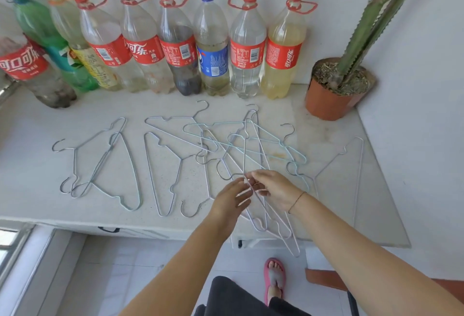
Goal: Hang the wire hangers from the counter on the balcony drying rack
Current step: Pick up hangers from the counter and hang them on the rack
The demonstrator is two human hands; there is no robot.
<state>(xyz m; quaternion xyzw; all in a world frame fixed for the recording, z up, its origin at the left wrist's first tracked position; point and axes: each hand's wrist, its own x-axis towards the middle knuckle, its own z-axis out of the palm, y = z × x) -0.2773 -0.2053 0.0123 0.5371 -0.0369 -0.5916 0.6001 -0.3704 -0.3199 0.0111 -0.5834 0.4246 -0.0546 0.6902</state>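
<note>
1. A white speckled stone counter (pixel 32 170) runs along the white wall.
2. A row of large plastic drink bottles (pixel 175 47), mostly red-labelled, stands at the back of it.
3. A tall green cactus (pixel 371 19) leans in a round terracotta pot (pixel 326 99) at the counter's right rear corner.
4. Thin silver and pale-blue wire hangers (pixel 251 145) lie spread and tangled across the counter, with a separate cluster on the left.
5. A bunch of white wire hangers (pixel 270 217) slants past the counter's front edge.
6. The right hand (pixel 273 187) pinches the bunch's top between thumb and curled fingers.
7. The left hand (pixel 231 200) lies nearly straight-fingered against the same wires; whether it grips them I cannot tell.
8. A pink sandal (pixel 273 278) shows on the tiled floor below.
</note>
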